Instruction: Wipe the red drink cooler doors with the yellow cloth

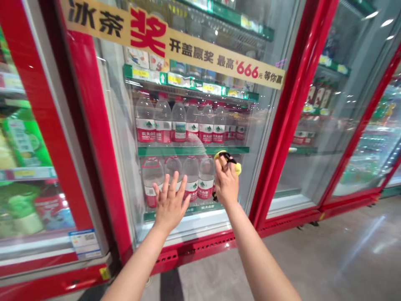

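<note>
My left hand (170,204) is spread flat, fingers apart, at the glass door (266,121) of an upright drinks cooler. To its right, my right hand (227,186) has its fingers bent over a small yellow and black object (238,169) at the glass; its exact kind is unclear, as the fingers cover part of it. Behind the glass, large water bottles (152,179) with red and white labels stand on the bottom shelf, partly hidden by my hands. Another row of water bottles (179,121) stands on the shelf above.
A beige printed banner (194,46) runs across the upper glass. Red door frames (282,121) border the cooler. On the left, another cabinet holds green packages (26,133). More glass-fronted coolers (313,125) continue to the right, above a grey floor (338,255).
</note>
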`<state>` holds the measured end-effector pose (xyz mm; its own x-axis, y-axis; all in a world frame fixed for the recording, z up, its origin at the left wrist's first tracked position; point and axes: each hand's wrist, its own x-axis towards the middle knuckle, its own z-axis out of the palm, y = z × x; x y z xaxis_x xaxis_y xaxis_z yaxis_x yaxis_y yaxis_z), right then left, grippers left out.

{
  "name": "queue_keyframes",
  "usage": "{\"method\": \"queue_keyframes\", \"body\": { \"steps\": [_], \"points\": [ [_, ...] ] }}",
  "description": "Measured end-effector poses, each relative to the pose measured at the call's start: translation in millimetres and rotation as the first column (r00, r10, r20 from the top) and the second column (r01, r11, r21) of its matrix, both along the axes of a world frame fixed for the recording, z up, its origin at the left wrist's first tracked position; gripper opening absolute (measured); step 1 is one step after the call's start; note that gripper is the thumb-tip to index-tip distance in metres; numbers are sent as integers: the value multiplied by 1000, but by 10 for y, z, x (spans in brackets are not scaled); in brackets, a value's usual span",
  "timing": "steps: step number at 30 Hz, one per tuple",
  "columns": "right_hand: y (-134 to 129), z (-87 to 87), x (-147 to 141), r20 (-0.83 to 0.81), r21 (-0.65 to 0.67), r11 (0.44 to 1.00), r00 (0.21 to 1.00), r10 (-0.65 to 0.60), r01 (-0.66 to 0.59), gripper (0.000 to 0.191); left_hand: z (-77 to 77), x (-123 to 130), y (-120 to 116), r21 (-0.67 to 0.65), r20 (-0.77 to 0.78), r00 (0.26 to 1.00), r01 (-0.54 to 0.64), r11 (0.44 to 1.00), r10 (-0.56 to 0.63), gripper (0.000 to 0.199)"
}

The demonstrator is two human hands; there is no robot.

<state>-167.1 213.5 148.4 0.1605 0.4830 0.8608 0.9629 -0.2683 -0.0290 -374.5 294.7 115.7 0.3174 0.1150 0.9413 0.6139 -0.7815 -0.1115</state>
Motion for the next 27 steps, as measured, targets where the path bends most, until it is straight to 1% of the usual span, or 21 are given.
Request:
{"method": "queue_keyframes", "body": {
  "steps": [1,2,3,4,6,7,8,9,10,12,13,14,15,16,17,19,21,22,23,25,27],
  "points": [
    [-18,42,95,-56,40,998,998,-37,40,72,-11,24,-3,-4,-7,1000,6,1000,-6,85],
    [-30,23,178,-122,109,991,991,-61,75,71,-21,43,-5,-8,-11,1000,7,1000,-7,85],
    [-35,-51,241,-193,199,974,979,-66,105,70,-31,57,-9,-11,-14,1000,7,1000,-7,86],
    [-33,-166,276,-254,295,947,966,-50,127,69,-40,68,-12,-12,-17,1000,6,1000,-6,87],
    [-19,-430,268,-313,431,893,950,16,127,67,-60,88,-18,-14,-22,1000,6,1000,-7,87],
    [-11,-529,243,-307,447,888,951,43,104,68,-72,101,-20,-15,-29,999,14,1000,-15,87],
    [-6,-582,218,-283,421,904,957,57,71,70,-87,116,-21,-15,-45,999,30,999,-30,87],
    [-7,-580,207,-247,362,931,967,57,38,73,-104,133,-20,-16,-71,996,48,999,-49,88],
    [-15,-528,218,-208,286,958,977,50,11,75,-121,153,-19,-17,-104,992,69,997,-70,88],
    [-50,-334,320,-152,180,984,988,40,-12,78,-155,191,-15,-21,-173,980,99,995,-102,90],
    [-72,-237,401,-145,181,983,989,40,-14,77,-168,207,-13,-25,-195,975,104,994,-107,90],
    [-92,-168,490,-151,216,976,988,40,-6,76,-176,219,-11,-27,-208,972,104,994,-107,90],
    [-107,-144,575,-167,275,961,985,33,15,74,-180,227,-10,-28,-212,971,102,994,-106,90],
    [-115,-169,645,-184,344,938,983,17,49,72,-179,231,-10,-28,-213,971,102,994,-105,90],
    [-116,-236,695,-200,411,907,980,-10,93,71,-175,232,-11,-27,-214,971,104,994,-107,89],
    [-97,-434,739,-220,508,843,973,-71,176,69,-160,231,-21,-26,-214,970,114,993,-117,91],
    [-70,-574,751,-230,540,817,969,-90,204,69,-146,233,-36,-34,-208,970,119,992,-123,93],
    [-62,-584,765,-239,534,822,968,-76,197,69,-141,235,-44,-38,-201,971,120,992,-125,93],
    [-60,-549,789,-254,516,838,966,-52,180,69,-138,239,-51,-41,-193,973,122,992,-128,92],
    [-80,-397,865,-289,467,873,957,4,138,70,-136,246,-61,-47,-179,974,129,990,-136,91],
    [-122,-263,940,-318,435,893,947,36,112,70,-135,251,-66,-50,-175,974,137,989,-143,90]
  ]
}}
